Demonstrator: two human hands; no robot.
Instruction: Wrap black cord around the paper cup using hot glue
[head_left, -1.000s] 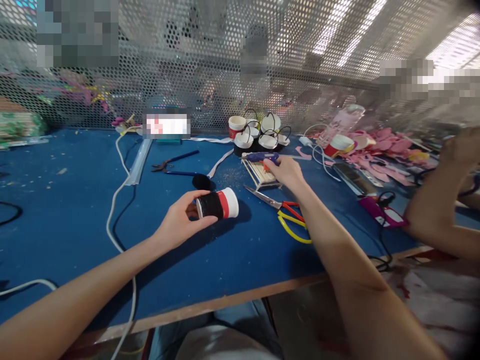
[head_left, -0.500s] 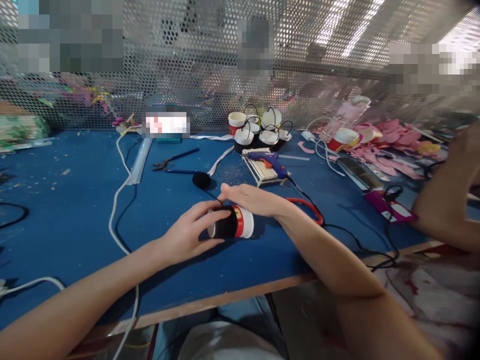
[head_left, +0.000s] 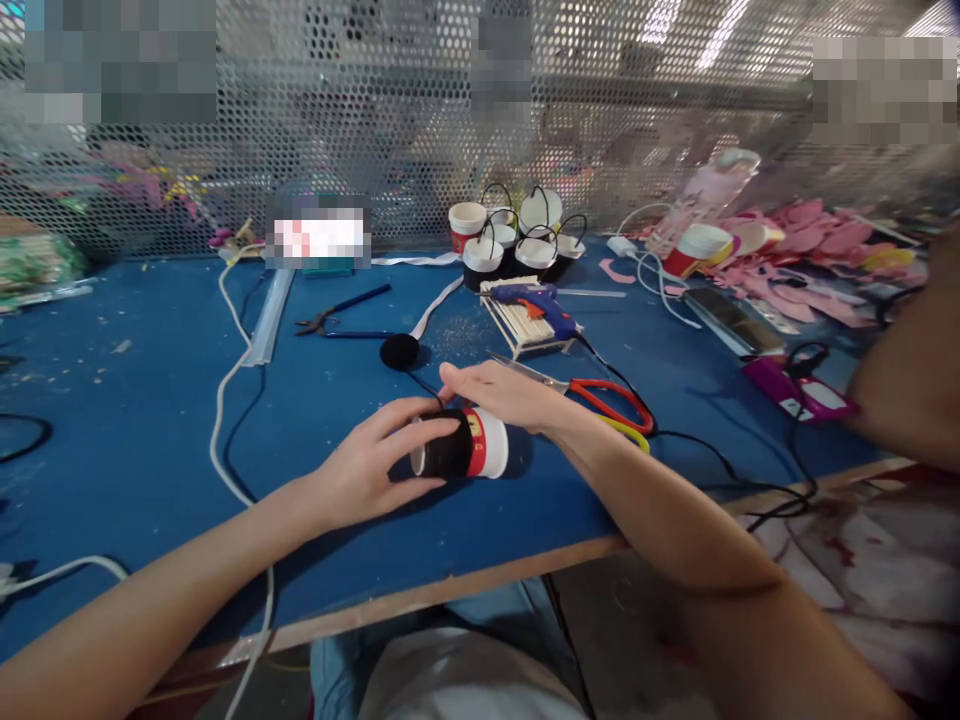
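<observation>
A paper cup (head_left: 489, 443) with a red band and a black wrap lies on its side on the blue table. My left hand (head_left: 379, 460) is wrapped round its black part, thumb and fingers on opposite sides. Against the far side of the cup rests my right hand (head_left: 499, 392), its thumb up near a thin black cord; its other fingertips are hidden. That cord runs to a round black piece (head_left: 399, 351) just beyond the cup. Scissors with red and yellow handles (head_left: 611, 398) lie partly behind my right wrist.
Pliers (head_left: 349, 315) lie behind on the left, near a white cable (head_left: 217, 420). A glue gun (head_left: 540, 305) rests on a stick rack, with several cups (head_left: 484, 255) behind. Phone (head_left: 735, 322), purple box (head_left: 795, 388) and pink scraps (head_left: 817, 245) are right, near another person's arm (head_left: 907, 370).
The view has shifted slightly, and more of the scissors shows beside my right wrist. Both hands keep nearly the same place at the cup.
</observation>
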